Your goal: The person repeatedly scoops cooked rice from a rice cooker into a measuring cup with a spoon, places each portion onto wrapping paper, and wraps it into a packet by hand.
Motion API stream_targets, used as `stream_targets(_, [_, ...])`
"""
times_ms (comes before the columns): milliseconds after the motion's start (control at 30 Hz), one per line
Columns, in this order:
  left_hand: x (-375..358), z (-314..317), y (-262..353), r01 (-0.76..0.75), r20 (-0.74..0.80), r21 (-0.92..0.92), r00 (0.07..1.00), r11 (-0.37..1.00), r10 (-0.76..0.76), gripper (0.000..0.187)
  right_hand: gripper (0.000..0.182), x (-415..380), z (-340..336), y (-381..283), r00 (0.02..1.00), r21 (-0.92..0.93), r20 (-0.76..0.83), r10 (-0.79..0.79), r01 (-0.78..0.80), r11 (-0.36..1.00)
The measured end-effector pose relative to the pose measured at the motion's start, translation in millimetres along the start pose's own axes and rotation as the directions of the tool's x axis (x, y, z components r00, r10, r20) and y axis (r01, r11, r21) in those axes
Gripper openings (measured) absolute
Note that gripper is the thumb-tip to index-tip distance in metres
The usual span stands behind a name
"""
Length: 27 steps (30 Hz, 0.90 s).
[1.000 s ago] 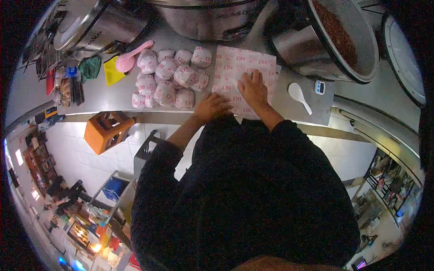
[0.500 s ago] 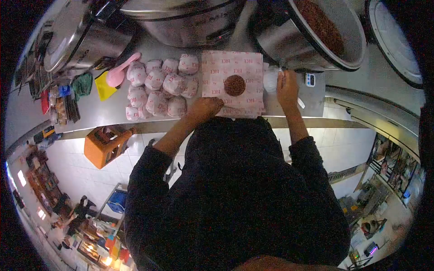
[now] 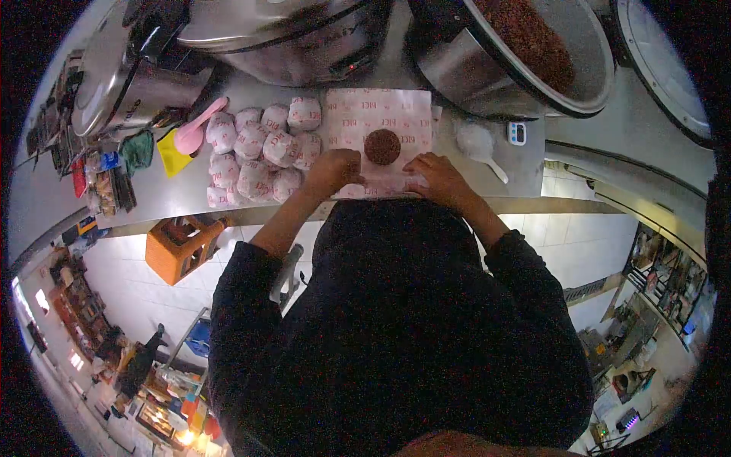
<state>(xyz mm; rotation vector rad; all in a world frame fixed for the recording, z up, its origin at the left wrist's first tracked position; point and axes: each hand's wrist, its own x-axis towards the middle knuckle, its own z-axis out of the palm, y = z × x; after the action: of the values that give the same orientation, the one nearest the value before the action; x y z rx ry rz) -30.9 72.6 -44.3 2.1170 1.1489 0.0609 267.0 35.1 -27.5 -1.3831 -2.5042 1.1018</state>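
Observation:
A sheet of printed wrapping paper [image 3: 354, 114] lies flat on the metal table, with a round mound of dark brown rice [image 3: 382, 147] near its middle. My left hand [image 3: 335, 174] has its fingers closed at the paper's near left side. At the near right side, my right hand [image 3: 440, 180] has its fingertips bent onto the paper near its edge. The mound sits between my hands, untouched. To the right lies a white scoop [image 3: 477, 142], apart from my right hand. Several paper-wrapped bundles [image 3: 263, 145] are piled left of my left hand.
A large open pot [image 3: 457, 76] of brown rice stands at the back right, and a closed cooker [image 3: 297, 53] at the back middle. A small timer [image 3: 517, 134] lies right of the scoop. Farther left are a pink scoop [image 3: 190, 137] and an orange stool [image 3: 179, 247].
My right hand has left the white scoop on the table and moved left to the paper. My left hand has shifted slightly left along the paper's near side.

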Motion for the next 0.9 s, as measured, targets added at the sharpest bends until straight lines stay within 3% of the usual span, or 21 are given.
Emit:
stream_targets(100, [0.8,-5.9,-3.3,-0.023,-0.052,-0.087,0.998,0.996,0.018,0.028,0.029,1.1,9.1,21.4,0.991,0.005,-0.085,-0.105,0.106,0.994])
stream_targets(200, [0.0,-11.9,-20.0,-0.112,-0.159,-0.338,0.985,0.935,0.061,0.026,0.022,13.6,28.1,44.2,0.96,0.132,-0.262,0.097,-0.063,0.989])
stream_targets(300, [10.6,-3.2,-34.8,-0.265,-0.406,-0.203,0.899,0.943,0.165,0.021,0.022,33.2,27.3,51.4,0.938,0.292,-0.268,0.221,-0.14,0.946])
stream_targets(400, [22.6,28.6,-46.1,-0.148,-0.436,0.224,0.869,0.963,0.235,0.017,0.022,52.6,39.6,60.9,0.898,0.191,-0.386,0.21,-0.145,0.971])
stream_targets(467, [31.4,22.1,-21.4,0.123,-0.345,-0.014,0.931,0.992,-0.121,0.017,0.019,59.2,36.8,48.3,0.903,0.047,-0.376,0.208,-0.206,0.978])
stream_targets(500, [33.6,20.4,-14.8,0.267,-0.268,-0.121,0.918,0.956,-0.291,0.017,0.018,61.0,35.1,42.4,0.905,-0.028,-0.37,0.207,-0.234,0.972])
stream_targets(600, [35.7,19.7,-20.0,0.057,-0.265,0.035,0.963,0.998,-0.046,0.021,0.027,63.3,24.4,24.7,0.912,-0.059,-0.271,0.307,-0.334,0.941])
stream_targets(700, [42.6,25.2,-15.3,0.122,-0.448,0.105,0.892,0.987,-0.062,0.042,0.042,66.0,10.4,8.9,0.9,-0.155,-0.26,0.349,-0.396,0.905])
stream_targets(800, [56.9,-3.2,0.4,0.075,-0.416,0.334,0.906,0.939,0.076,0.069,0.064,79.9,10.1,26.0,0.913,-0.266,-0.4,0.084,-0.203,0.942])
stream_targets(900, [75.6,14.9,-21.7,0.112,-0.397,0.441,0.914,0.89,0.082,0.079,0.087,90.0,6.9,33.9,0.945,-0.384,-0.27,0.185,-0.282,0.879])
